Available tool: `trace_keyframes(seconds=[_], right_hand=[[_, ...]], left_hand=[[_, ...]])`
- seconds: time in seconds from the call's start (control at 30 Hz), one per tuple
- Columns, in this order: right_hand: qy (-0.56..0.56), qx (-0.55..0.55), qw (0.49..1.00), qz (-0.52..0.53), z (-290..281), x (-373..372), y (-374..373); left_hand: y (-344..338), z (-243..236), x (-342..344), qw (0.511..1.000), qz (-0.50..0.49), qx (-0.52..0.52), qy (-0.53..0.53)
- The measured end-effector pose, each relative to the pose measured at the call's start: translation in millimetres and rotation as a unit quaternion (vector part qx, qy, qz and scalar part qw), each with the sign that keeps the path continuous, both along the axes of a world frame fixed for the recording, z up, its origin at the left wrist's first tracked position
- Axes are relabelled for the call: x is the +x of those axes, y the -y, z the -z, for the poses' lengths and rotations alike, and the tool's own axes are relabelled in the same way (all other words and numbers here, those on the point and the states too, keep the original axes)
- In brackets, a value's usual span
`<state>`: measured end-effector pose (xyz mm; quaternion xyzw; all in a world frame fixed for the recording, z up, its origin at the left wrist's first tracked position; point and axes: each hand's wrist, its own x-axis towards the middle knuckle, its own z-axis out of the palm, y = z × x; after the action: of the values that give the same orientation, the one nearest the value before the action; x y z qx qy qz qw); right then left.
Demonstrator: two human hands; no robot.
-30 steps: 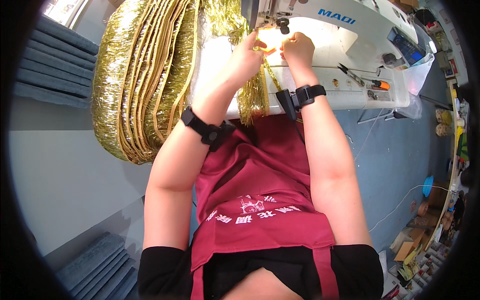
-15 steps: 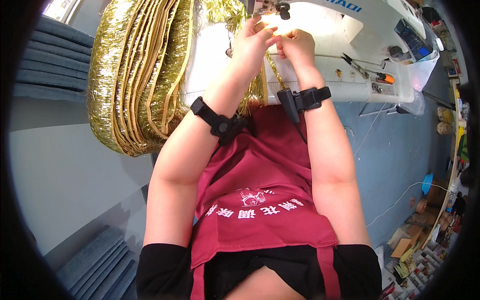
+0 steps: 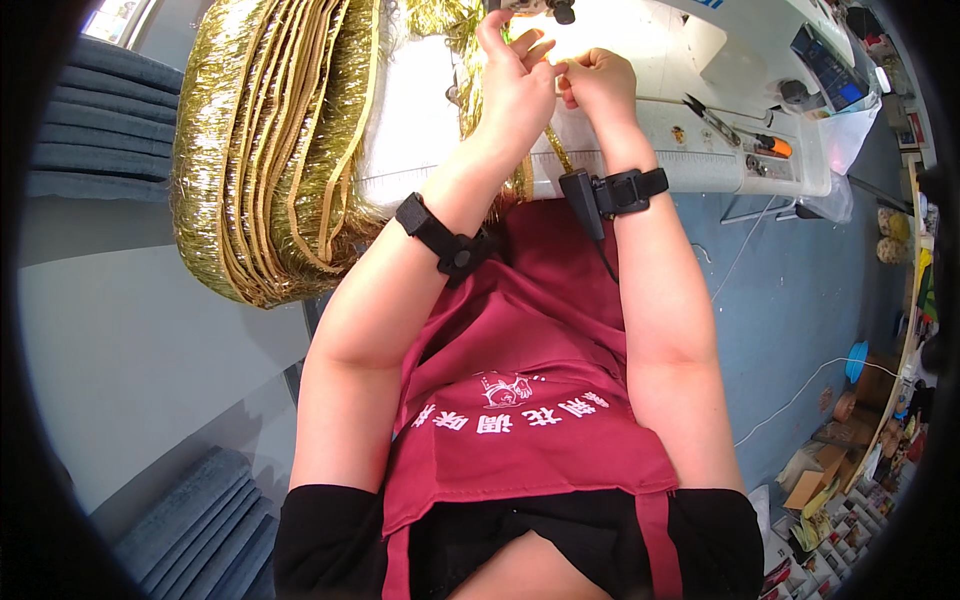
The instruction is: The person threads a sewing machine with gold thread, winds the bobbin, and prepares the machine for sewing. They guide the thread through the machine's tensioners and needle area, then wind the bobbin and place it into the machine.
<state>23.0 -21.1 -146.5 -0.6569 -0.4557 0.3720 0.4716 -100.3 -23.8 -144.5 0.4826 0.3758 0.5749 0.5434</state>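
Observation:
My left hand is under the sewing machine's head, with its index finger lifted and its thumb bent in towards the right hand. Whatever it pinches is hidden by the fingers. Beside it, almost fingertip to fingertip, my right hand is closed in a pinch. A narrow gold trim strip hangs below the fingers of that hand to the table edge. Left of my hands, gold tinsel fringe trails across the white bed, next to a thick folded bundle of the same gold fringe.
Thread snips and an orange-handled tool lie on the machine bed to the right. A control panel stands beyond them. Blue-grey folded fabric is stacked at the left. Shelves with boxes line the far right.
My left index finger has lifted and spread towards the machine head. Both hands have shifted slightly to the right. The fringe bundle has barely moved.

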Motion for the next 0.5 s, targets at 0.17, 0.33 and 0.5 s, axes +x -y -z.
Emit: trace_keyframes(seconds=[0.17,0.33,0.5], right_hand=[[-0.011,-0.002,1.0,-0.008,-1.2,-0.4,3.2],[-0.014,-0.007,1.0,-0.011,-4.5,-3.4,7.3],[-0.028,-0.035,0.999,-0.008,-11.8,-0.6,15.4]], left_hand=[[-4.5,-0.7,-7.0,0.999,0.013,-0.012,-0.03],[-2.6,-1.9,-10.5,0.997,0.008,0.02,-0.075],[6.6,-4.7,-3.7,0.999,-0.023,-0.029,0.02]])
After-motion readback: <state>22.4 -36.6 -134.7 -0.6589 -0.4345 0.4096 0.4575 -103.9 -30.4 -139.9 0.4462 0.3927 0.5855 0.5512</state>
